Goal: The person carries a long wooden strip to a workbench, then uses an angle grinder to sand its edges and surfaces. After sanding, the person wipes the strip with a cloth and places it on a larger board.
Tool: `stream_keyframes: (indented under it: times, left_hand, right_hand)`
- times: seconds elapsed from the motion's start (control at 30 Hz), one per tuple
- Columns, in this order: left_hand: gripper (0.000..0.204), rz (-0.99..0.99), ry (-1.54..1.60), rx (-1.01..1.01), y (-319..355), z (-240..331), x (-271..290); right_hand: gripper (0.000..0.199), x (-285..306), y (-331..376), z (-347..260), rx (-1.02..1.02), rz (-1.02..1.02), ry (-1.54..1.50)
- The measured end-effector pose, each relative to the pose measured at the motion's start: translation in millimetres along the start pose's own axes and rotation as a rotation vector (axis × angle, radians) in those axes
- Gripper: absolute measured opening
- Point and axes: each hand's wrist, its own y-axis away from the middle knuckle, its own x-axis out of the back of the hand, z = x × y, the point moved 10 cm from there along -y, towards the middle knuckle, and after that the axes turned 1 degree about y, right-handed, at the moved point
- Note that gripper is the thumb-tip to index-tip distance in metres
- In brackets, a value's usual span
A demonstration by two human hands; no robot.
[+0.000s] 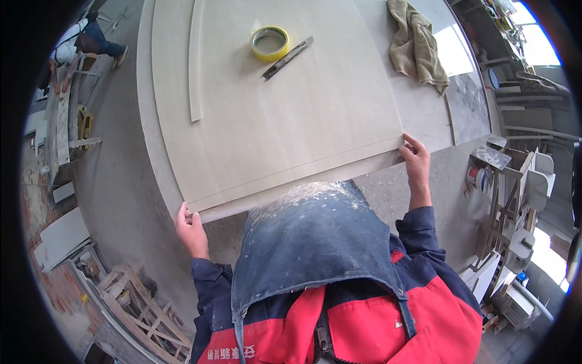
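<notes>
A large pale beige board (291,115) lies on the table in front of me. A thin dark line runs close to its near edge from one hand to the other; I cannot tell whether it is a drawn line, a cut or a thread. My left hand (193,232) pinches the board's near left corner, thumb and fingers drawn together. At the near right corner my right hand (416,159) grips the edge between thumb and forefinger. Farther up the board, a roll of yellow tape (279,53) touches or nearly touches a utility knife (288,59). A narrow pale strip (195,67) lies at the left.
A crumpled olive cloth (418,48) rests on the table (433,112) at the far right. Wooden racks and a white bucket (478,178) stand to the right. At the far left, another person (91,37) is beside a workbench. Wooden frames (145,312) lean at lower left.
</notes>
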Motion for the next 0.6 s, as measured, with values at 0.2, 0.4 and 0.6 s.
stream_keyframes:
  times: [0.2, 0.4, 0.6]
  left_hand:
    - [0.05, 0.002, 0.002, -0.012, -1, -2, 0]
    - [0.05, 0.011, -0.02, -0.025, 1, -5, 2]
    - [0.05, 0.02, -0.029, -0.023, 3, 7, 3]
  right_hand:
    - [0.041, 3, -1, 3, -0.013, 0.007, 0.006]
    - [0.043, -1, 1, -1, -0.04, -0.016, -0.008]
    - [0.045, 2, -1, 4, -0.049, -0.052, -0.041]
